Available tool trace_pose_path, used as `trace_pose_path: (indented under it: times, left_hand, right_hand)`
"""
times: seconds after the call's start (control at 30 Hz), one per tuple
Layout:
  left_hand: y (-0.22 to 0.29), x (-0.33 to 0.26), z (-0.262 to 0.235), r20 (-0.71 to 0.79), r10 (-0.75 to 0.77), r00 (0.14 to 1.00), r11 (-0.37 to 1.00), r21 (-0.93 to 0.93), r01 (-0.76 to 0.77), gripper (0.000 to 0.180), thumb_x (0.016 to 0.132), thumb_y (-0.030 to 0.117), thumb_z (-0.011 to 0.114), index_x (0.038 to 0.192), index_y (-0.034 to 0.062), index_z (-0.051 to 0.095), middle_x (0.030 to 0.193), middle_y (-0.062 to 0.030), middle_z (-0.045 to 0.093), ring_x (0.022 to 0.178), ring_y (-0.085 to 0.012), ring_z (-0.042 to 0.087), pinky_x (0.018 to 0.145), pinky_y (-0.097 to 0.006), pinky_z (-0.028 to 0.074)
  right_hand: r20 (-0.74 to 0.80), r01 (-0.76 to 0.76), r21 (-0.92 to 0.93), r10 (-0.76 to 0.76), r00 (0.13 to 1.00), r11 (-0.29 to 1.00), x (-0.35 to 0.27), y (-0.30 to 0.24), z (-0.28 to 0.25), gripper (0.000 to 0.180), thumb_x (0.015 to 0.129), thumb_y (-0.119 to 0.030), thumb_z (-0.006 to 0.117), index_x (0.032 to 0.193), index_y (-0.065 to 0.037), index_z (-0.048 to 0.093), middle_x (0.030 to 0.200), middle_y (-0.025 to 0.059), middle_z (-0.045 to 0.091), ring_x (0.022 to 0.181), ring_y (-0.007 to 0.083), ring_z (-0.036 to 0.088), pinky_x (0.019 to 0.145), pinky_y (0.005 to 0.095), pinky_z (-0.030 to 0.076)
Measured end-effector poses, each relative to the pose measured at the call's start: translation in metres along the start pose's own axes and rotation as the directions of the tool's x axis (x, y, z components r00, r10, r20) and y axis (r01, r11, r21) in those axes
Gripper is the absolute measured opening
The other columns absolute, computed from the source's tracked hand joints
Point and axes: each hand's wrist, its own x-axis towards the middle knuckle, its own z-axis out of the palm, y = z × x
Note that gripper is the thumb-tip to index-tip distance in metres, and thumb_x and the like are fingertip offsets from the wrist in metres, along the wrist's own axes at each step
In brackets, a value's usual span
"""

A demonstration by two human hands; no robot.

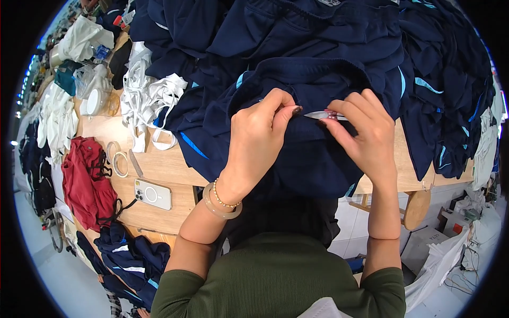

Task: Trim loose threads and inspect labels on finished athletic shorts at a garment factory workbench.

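Observation:
Spread before me at the table's near edge is a navy garment (313,140) with a gathered elastic waistband (313,64) and light blue trim. My right hand (368,132) is closed around small silver thread snips (317,114), their pointed blades aimed left. Just left of the tip, thumb and forefinger of my left hand (257,138) are pinched together over the garment. Whatever lies in that pinch is too small to make out. A short gap separates the snips' tip from my left fingertips.
More navy garments (307,32) pile up behind and to the right (442,100). At left on the wooden table (159,119) are white fabric strips (140,90), tape rolls (121,163), a phone (152,194) and a red cloth bag (89,183). A wooden stool (417,208) stands at lower right.

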Motion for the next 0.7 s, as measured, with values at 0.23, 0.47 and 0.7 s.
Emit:
trace_pose_path:
  times: [0.23,0.47,0.7]
  left_hand:
    - [0.008,0.000,-0.009,0.100,-0.106,0.989,0.994,0.047,0.102,0.002,0.091,-0.002,0.061,0.090,-0.0040,0.060,0.079,-0.0060,0.067,0.070,-0.0092,0.064,0.063,-0.021,0.052]
    - [0.002,0.000,-0.015,0.244,-0.369,0.897,0.890,-0.186,0.417,0.004,0.094,-0.001,0.057,0.094,-0.0035,0.060,0.089,-0.0052,0.066,0.074,-0.0089,0.061,0.064,-0.022,0.053]
    - [0.003,0.000,-0.019,0.221,-0.240,0.945,0.955,-0.120,0.270,0.012,0.088,-0.002,0.065,0.099,-0.0011,0.061,0.091,-0.0038,0.060,0.075,-0.0089,0.058,0.065,-0.022,0.050]
  right_hand:
    - [0.022,-0.068,0.029,0.067,0.998,0.997,-0.005,0.002,-0.004,0.021,0.069,-0.013,0.079,0.085,-0.005,0.067,0.076,0.0019,0.057,0.070,0.0193,0.051,0.058,0.0310,0.043]
    - [0.031,-0.097,0.070,0.095,0.995,0.993,-0.009,0.003,-0.001,0.022,0.069,-0.013,0.079,0.085,-0.005,0.067,0.076,0.0020,0.058,0.070,0.0193,0.051,0.059,0.0309,0.043]
    - [0.026,-0.102,0.077,0.100,0.995,0.992,-0.009,0.004,-0.003,0.022,0.069,-0.013,0.078,0.085,-0.004,0.067,0.076,0.0026,0.058,0.070,0.0202,0.052,0.059,0.0309,0.043]
